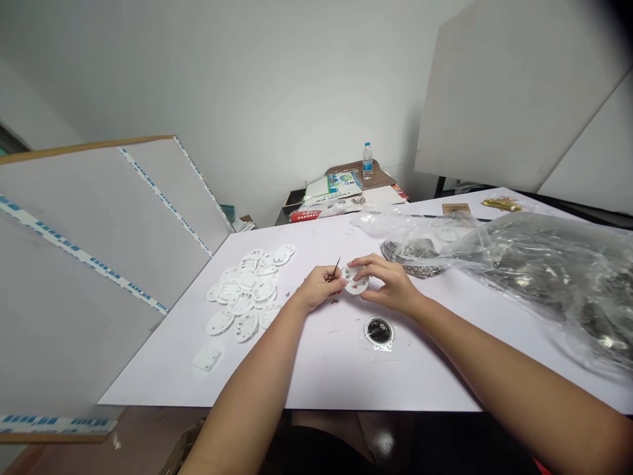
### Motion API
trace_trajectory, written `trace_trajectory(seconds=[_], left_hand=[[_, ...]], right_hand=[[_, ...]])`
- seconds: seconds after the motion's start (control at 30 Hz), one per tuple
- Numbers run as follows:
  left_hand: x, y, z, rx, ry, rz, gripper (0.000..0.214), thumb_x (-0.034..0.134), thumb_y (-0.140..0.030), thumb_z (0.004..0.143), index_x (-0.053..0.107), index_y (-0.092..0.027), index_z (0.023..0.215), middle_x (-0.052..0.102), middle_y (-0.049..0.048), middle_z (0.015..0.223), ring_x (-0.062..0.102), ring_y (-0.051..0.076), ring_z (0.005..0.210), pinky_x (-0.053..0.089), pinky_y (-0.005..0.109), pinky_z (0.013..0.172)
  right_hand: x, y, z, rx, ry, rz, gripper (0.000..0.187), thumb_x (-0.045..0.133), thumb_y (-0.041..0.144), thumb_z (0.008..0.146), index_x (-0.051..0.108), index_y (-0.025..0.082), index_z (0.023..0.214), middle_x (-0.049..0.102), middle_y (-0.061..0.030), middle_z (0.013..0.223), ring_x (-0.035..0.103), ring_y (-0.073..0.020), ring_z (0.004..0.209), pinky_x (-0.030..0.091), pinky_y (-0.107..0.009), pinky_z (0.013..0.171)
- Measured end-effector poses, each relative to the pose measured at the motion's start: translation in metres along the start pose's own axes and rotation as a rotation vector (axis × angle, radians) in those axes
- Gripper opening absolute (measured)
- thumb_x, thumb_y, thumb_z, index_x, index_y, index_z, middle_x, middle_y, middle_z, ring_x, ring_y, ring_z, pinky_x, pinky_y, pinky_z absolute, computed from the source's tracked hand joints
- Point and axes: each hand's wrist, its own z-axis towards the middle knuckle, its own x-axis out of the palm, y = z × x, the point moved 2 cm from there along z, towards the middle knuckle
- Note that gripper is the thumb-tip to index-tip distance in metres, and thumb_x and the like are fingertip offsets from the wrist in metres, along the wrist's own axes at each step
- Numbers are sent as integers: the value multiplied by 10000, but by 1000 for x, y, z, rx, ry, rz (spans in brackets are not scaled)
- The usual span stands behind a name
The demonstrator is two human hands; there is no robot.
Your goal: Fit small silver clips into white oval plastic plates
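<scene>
1. Room first: white wall at the back, and a white-topped work table (316,376) in front. I'm reading all this remotely from the head camera.
2. Far left: grey boards with blue-marked edges (93,264) stand tilted along the table's left side, blocking that side of the view.
3. On the table, left of the hands: a loose pile of overlapping white oval pieces (246,292), with a small white square piece (206,359) nearer the front edge.
4. Left hand (319,288): fingers pinched closed on a thin dark pin (337,268), which sticks up from the fingertips. Tiny dark bits (335,301) lie on the table just below.
5. Right hand (388,285): fingers curled over a round white disc (355,284), holding it just above the table, between both hands. The pin's tip is right by the disc; exact contact is too small to tell.
6. Below the hands: a dark ring (379,332) in clear wrap lies on the table.
7. Back centre: a water bottle (366,161) and printed papers (331,191) sit beyond the table.
8. Right: a big clear plastic bag of metal parts (544,277) lies just past the right hand, with gold-coloured items (501,204) behind it.
</scene>
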Motion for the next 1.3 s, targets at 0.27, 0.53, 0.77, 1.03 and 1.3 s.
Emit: trace_trajectory(seconds=[0.27, 0.53, 0.77, 1.03, 1.3], left_hand=[[2, -6, 0, 14, -54, 237, 413, 609, -541, 810, 610, -133, 876, 608, 23, 745, 457, 63, 572, 356, 207, 547], [-9, -9, -5, 127, -55, 640, 284, 495, -354, 894, 638, -230, 1105, 658, 7, 862, 503, 102, 656, 403, 248, 680], [-5, -14, -7, 201, 49, 826, 240, 551, -304, 867, 735, -270, 1018, 681, 17, 914, 577, 142, 789, 412, 261, 752], [-3, -10, -5, 230, 69, 872, 255, 554, -337, 885, 756, -304, 1037, 653, 34, 855, 556, 155, 801, 397, 275, 732], [-2, -9, -5, 221, 56, 911, 254, 549, -345, 889, 753, -329, 1039, 652, 28, 866, 552, 151, 788, 388, 271, 723]], right_hand=[[-1, -18, -3, 146, 69, -12, 385, 615, 89, 782, 572, 216, 1142, 603, -126, 1278, 536, -266, 1259, 468, -449, 991], [-7, -32, -9, 215, 231, -59, 452, 636, 121, 732, 573, 220, 1168, 629, -90, 1158, 621, -246, 1041, 531, -385, 843], [-2, -34, -12, 261, 292, -41, 455, 657, 116, 676, 612, 225, 1115, 643, -65, 1102, 630, -200, 896, 536, -321, 742], [0, -29, -9, 234, 265, -22, 439, 663, 93, 658, 640, 230, 1075, 648, -57, 1094, 624, -196, 905, 518, -306, 737], [0, -29, -8, 246, 254, 0, 413, 673, 91, 638, 658, 221, 1029, 657, -62, 1103, 635, -197, 923, 526, -296, 734]])
